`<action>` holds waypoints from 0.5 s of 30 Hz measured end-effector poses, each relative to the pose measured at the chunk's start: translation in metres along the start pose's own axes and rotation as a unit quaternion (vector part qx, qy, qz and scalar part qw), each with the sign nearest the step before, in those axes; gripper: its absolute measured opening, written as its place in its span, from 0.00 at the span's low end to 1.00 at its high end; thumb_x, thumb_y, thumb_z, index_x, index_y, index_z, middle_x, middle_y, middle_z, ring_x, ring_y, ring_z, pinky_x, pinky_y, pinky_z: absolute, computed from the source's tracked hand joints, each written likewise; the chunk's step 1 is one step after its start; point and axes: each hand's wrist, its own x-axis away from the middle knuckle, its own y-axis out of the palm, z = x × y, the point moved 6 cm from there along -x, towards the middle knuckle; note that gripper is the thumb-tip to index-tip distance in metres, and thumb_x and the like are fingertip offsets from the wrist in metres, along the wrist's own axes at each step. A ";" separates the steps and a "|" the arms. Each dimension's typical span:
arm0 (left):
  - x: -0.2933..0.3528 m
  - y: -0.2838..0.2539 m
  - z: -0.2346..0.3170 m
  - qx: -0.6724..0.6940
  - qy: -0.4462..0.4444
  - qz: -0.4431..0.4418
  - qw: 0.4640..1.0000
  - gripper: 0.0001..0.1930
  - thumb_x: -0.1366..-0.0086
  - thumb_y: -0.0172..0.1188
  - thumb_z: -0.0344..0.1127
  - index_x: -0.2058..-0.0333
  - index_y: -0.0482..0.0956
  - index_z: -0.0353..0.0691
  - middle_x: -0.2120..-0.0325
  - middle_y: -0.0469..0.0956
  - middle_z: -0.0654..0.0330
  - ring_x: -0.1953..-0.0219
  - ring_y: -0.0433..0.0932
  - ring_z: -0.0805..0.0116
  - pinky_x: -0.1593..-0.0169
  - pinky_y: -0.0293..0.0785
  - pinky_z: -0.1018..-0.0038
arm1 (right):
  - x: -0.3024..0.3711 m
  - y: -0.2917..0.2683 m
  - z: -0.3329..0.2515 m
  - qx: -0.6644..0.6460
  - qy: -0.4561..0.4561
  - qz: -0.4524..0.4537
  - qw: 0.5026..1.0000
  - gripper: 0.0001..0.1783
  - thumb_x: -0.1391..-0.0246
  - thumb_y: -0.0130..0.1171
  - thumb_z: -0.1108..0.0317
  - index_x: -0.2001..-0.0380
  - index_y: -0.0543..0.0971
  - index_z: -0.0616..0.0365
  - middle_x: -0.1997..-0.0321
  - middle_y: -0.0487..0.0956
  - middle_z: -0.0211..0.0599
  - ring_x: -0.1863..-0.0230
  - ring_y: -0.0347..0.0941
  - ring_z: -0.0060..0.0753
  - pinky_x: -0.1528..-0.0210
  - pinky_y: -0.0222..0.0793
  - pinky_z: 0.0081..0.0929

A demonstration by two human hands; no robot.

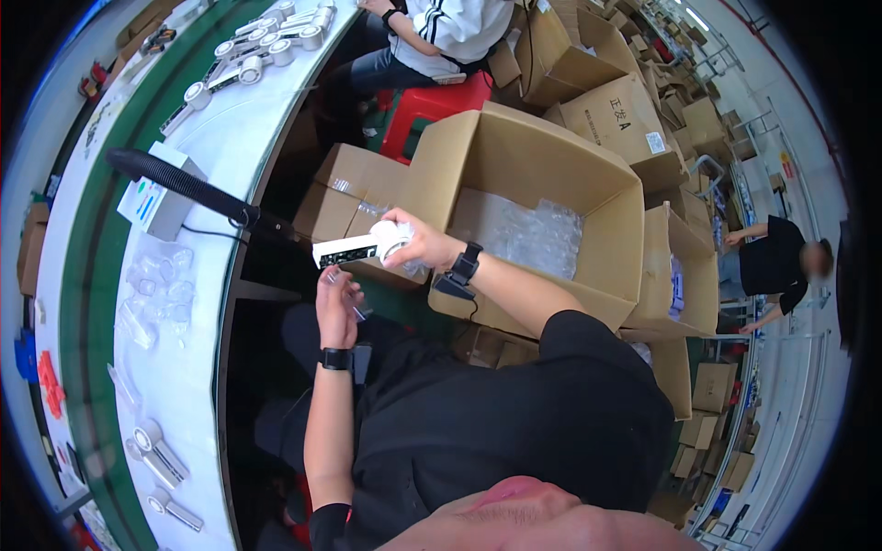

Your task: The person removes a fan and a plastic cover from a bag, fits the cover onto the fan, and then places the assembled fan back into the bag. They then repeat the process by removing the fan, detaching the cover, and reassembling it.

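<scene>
My right hand (418, 242) is closed around the round head of a white handheld fan (391, 235), raised in front of me. The handle points left, and its long side shows a dark inner strip with small parts. Just below the handle's end is my left hand (336, 308), palm up with curled fingers. A small shiny grey piece shows beside its palm, too small to name. Whether the left fingertips touch the handle, I cannot tell. To the left, a black flexible hose (184, 174) reaches over the table edge, its nozzle close to the fan.
The white table (175, 376) carries clear plastic shells (156, 294), a white box (158, 197) and several more fans (266, 46). An open carton (579, 312) holding clear plastic trays (524, 234) stands right. A seated person (450, 37) works beyond a red stool (432, 115); another person (772, 262) stands far right.
</scene>
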 end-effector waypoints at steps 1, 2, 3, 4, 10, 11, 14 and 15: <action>0.008 -0.004 0.006 0.006 -0.008 0.009 1.000 0.17 0.30 0.53 0.36 0.45 0.67 0.40 0.67 0.73 0.67 0.67 0.72 0.78 0.64 0.69 0.80 | -0.001 0.007 0.000 0.013 0.012 -0.032 0.999 0.37 0.62 0.73 0.75 0.46 0.68 0.54 0.53 0.73 0.29 0.49 0.69 0.24 0.47 0.66 0.24; 0.014 -0.012 0.009 0.013 -0.016 0.023 1.000 0.17 0.29 0.53 0.39 0.45 0.67 0.42 0.68 0.73 0.68 0.67 0.72 0.79 0.64 0.69 0.80 | 0.002 0.006 0.000 0.007 0.018 -0.041 0.999 0.37 0.62 0.73 0.75 0.46 0.68 0.54 0.53 0.73 0.29 0.49 0.69 0.24 0.47 0.66 0.24; 0.019 -0.020 0.012 0.040 -0.004 -0.034 0.999 0.20 0.29 0.52 0.40 0.42 0.65 0.42 0.67 0.73 0.68 0.66 0.72 0.78 0.63 0.70 0.80 | 0.007 0.003 -0.001 0.024 0.021 -0.054 0.998 0.38 0.63 0.73 0.74 0.46 0.68 0.54 0.53 0.73 0.29 0.50 0.70 0.24 0.48 0.66 0.24; 0.025 -0.030 0.015 0.066 0.008 -0.084 0.994 0.22 0.28 0.51 0.41 0.39 0.63 0.43 0.66 0.72 0.68 0.66 0.72 0.78 0.62 0.70 0.80 | 0.013 0.002 0.004 0.036 0.028 -0.070 0.996 0.39 0.65 0.74 0.74 0.46 0.68 0.53 0.53 0.73 0.29 0.51 0.70 0.24 0.48 0.67 0.24; 0.076 -0.042 0.048 0.113 0.084 -0.038 0.989 0.28 0.28 0.48 0.46 0.34 0.58 0.42 0.57 0.75 0.61 0.71 0.73 0.72 0.62 0.73 0.77 | 0.034 0.025 -0.001 0.015 0.013 -0.083 0.996 0.38 0.61 0.69 0.75 0.44 0.65 0.56 0.51 0.73 0.31 0.53 0.71 0.23 0.51 0.68 0.20; 0.079 -0.052 0.050 0.111 0.089 -0.012 0.990 0.28 0.28 0.48 0.46 0.34 0.58 0.42 0.57 0.75 0.61 0.71 0.73 0.72 0.62 0.73 0.77 | 0.030 0.033 0.002 0.003 0.026 -0.102 0.994 0.38 0.61 0.69 0.75 0.44 0.65 0.56 0.51 0.73 0.31 0.53 0.71 0.23 0.51 0.68 0.20; 0.100 -0.042 0.047 0.254 0.112 -0.177 0.944 0.30 0.27 0.41 0.53 0.34 0.56 0.42 0.57 0.75 0.60 0.71 0.72 0.71 0.63 0.73 0.75 | 0.032 0.046 -0.006 0.079 -0.030 -0.079 0.993 0.40 0.61 0.70 0.76 0.44 0.63 0.57 0.50 0.72 0.34 0.51 0.71 0.26 0.49 0.68 0.23; 0.107 -0.040 0.045 0.257 0.116 -0.163 0.946 0.30 0.27 0.41 0.53 0.34 0.56 0.42 0.57 0.75 0.60 0.71 0.72 0.71 0.63 0.73 0.75 | 0.034 0.050 -0.012 0.115 -0.077 -0.065 0.988 0.40 0.61 0.70 0.77 0.43 0.63 0.57 0.49 0.72 0.37 0.50 0.71 0.28 0.48 0.68 0.25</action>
